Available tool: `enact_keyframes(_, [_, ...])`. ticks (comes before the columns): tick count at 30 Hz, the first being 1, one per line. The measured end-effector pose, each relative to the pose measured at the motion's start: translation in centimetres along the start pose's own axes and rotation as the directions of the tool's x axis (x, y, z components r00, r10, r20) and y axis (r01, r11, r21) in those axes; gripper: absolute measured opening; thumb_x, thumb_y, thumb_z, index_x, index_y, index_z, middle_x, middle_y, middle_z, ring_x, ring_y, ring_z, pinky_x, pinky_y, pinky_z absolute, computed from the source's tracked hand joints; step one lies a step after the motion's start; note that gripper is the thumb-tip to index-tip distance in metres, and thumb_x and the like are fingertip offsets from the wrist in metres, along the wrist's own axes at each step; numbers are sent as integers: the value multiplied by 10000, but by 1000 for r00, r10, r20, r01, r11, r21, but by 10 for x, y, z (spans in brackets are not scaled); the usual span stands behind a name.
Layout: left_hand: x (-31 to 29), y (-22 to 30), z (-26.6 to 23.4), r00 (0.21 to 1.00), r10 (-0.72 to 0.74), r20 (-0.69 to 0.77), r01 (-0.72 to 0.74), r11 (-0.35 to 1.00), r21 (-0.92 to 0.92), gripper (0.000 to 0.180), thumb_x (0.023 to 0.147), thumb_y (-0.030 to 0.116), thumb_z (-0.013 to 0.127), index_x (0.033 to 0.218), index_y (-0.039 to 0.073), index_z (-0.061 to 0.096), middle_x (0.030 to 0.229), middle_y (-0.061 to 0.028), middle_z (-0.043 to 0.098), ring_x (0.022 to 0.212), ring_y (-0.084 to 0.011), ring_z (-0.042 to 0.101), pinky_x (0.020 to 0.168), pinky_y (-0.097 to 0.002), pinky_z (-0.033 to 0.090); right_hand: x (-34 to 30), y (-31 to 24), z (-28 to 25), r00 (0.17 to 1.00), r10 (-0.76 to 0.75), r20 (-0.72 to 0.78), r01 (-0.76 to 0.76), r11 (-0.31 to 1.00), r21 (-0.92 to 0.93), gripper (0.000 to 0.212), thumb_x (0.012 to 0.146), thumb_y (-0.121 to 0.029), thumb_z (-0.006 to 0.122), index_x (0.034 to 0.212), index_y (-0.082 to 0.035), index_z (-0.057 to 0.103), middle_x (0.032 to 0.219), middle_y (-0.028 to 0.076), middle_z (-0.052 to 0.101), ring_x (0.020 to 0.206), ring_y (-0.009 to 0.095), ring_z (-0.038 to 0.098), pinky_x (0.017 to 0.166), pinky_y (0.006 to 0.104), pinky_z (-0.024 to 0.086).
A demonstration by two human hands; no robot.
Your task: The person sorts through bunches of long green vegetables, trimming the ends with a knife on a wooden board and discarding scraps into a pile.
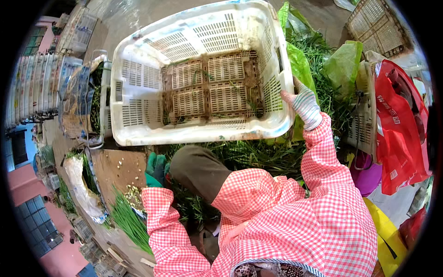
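A large white slatted plastic crate (203,136) stands tilted with its opening toward me. Dirt and a few green leaf scraps cling to its bottom. My right hand (305,105), in a white striped glove, is closed on the crate's right rim. Just below the crate's near rim is my left hand (158,170), in a green glove, beside a brown board (117,168) with small white bits on it. The left fingers look bent, but what they hold, if anything, is hidden. Long green stalks with white ends, like scallions (131,221), lie next to my left forearm.
Loose greens (249,154) spread under the crate, with more greens (325,92) behind it among green plastic bags (344,62). A red bag (399,124) hangs at the right. A stack of white crates (34,90) and a basket (76,99) stand left.
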State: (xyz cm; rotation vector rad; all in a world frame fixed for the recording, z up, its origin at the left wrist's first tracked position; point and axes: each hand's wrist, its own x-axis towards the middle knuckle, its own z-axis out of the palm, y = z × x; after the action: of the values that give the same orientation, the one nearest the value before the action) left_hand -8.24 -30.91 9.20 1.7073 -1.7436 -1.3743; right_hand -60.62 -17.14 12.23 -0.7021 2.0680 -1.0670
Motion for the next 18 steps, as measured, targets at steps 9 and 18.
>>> enact_keyframes(9, [40,93,57,864,-463,197,418,443,-793,393,805,220,665,1153,94,531,1055,-107,578,1016,-291,544,893,-445,451,10,3,5,996,-46,-82,46,999,2,586,763,-241,647,1255,21,466,1009,177,647,885,222,637,780,305,498])
enact_keyframes(18, [66,133,61,962,-254,100,241,622,-745,364,821,189,631,1129,32,514,1023,-111,591,900,-254,574,700,-352,486,-23,-3,-12,994,-23,-102,21,1000,-14,538,778,-172,651,1241,37,476,985,158,652,849,178,633,765,292,507])
